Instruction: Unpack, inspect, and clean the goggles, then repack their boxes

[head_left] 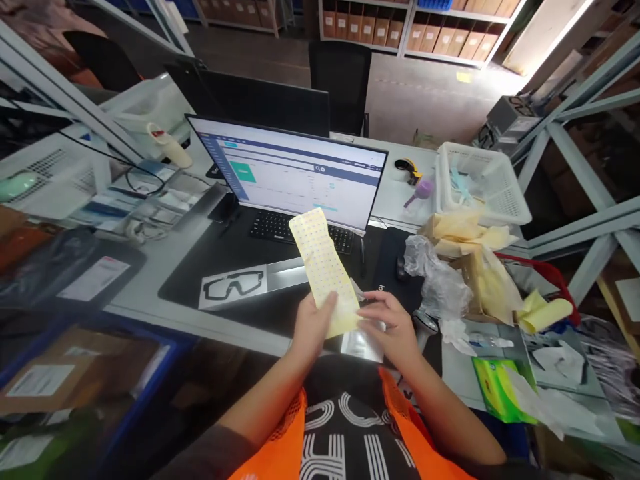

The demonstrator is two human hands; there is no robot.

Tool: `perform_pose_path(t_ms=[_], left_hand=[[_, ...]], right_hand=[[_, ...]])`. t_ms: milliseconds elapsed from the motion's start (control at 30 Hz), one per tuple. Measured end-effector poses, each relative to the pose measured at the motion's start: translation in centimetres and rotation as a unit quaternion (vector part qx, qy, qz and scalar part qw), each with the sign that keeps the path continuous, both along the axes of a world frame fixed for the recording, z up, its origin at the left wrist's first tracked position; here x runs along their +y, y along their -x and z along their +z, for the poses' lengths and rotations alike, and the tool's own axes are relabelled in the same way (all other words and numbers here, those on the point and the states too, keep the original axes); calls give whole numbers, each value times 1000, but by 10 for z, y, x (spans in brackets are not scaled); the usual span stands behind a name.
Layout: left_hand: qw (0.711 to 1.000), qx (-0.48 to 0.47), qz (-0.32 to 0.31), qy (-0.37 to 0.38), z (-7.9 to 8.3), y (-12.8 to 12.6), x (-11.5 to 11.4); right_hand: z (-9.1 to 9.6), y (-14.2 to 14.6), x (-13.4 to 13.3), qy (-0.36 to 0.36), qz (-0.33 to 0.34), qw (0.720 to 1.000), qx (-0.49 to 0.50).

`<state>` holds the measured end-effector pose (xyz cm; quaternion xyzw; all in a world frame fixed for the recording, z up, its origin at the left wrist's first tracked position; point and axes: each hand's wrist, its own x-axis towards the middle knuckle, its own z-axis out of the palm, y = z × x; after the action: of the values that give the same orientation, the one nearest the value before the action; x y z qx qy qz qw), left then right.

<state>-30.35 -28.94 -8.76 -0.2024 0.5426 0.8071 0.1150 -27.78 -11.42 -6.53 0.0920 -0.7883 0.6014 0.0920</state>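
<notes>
A long yellow paper strip (320, 257) printed with rows of small dots stands tilted up over the desk. My left hand (314, 321) is closed on its lower left part, thumb lying across the front. At the strip's lower right edge, the fingers of my right hand (387, 323) are bent and pinch the paper. A small whitish piece (357, 291) shows between the strip and my right fingertips; its kind is unclear. Behind the strip lies a long pack with a glasses picture (234, 287) on the black desk mat (185, 277). A shiny silvery piece (363, 345) is below my hands.
A monitor (295, 170) and keyboard (273, 225) stand behind my hands. On the right are crumpled clear plastic (435, 273), a handheld scanner (425, 325), a carton with yellow paper (467, 283) and a white basket (480, 183). Parcels fill a blue bin (165, 360) at lower left.
</notes>
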Motion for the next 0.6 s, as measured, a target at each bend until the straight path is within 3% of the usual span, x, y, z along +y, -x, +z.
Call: perform_pose_path(t_ms=[267,367,500,600], left_hand=[[999,-34,16,-23,9,-13,-17],[997,-65,-14,-34,13,-15,-23],[986,-153,-45,-41,12,-18,-27],[990,-133,-31,-39,8,-20,-26]], right_hand=[[-7,4,-21,-14,22,1000,-12],[-7,3,-23,-32,21,999,-4],[-6,1,-27,-63,16,998,14],[-9,-3,-28,-103,19,994,43]])
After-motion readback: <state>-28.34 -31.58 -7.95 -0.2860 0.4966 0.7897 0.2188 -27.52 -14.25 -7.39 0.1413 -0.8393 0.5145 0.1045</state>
